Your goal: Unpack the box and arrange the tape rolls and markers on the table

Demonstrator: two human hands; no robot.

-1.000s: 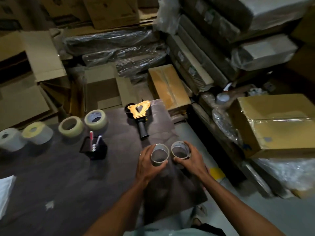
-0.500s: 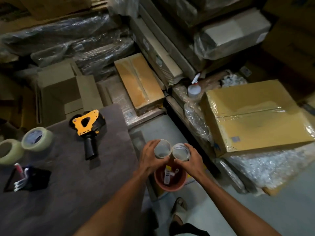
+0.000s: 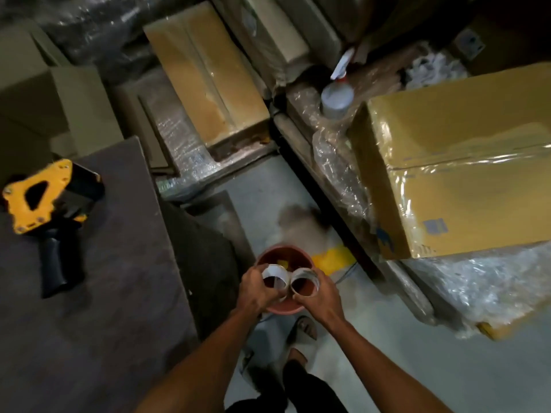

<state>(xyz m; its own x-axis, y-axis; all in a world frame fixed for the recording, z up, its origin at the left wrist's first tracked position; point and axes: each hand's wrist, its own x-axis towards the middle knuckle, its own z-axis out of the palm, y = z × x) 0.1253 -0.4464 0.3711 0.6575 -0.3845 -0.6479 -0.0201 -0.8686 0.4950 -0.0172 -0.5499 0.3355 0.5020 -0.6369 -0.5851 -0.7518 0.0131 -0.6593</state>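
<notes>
My left hand (image 3: 257, 290) grips a thin, nearly empty tape roll (image 3: 275, 277). A second such roll (image 3: 304, 284) is gripped by my right hand (image 3: 320, 296). Both rolls are side by side, touching, directly above a round reddish-brown bin (image 3: 283, 310) that stands on the floor to the right of the table. Something yellow lies inside the bin. The dark table (image 3: 119, 293) fills the left of the view and carries a yellow and black tape dispenser (image 3: 44, 210). The other tape rolls and the marker holder are out of view.
A large taped cardboard box (image 3: 459, 162) sits at right on plastic-wrapped goods. A spray bottle (image 3: 337, 93) stands behind it. More boxes (image 3: 205, 76) and wrapped bundles crowd the back. Grey floor (image 3: 417, 368) and my feet (image 3: 301, 338) lie below the bin.
Both hands carried the two thin rolls from above the table to the right and down over the bin. The view swung right, so the other rolls and the markers left the frame.
</notes>
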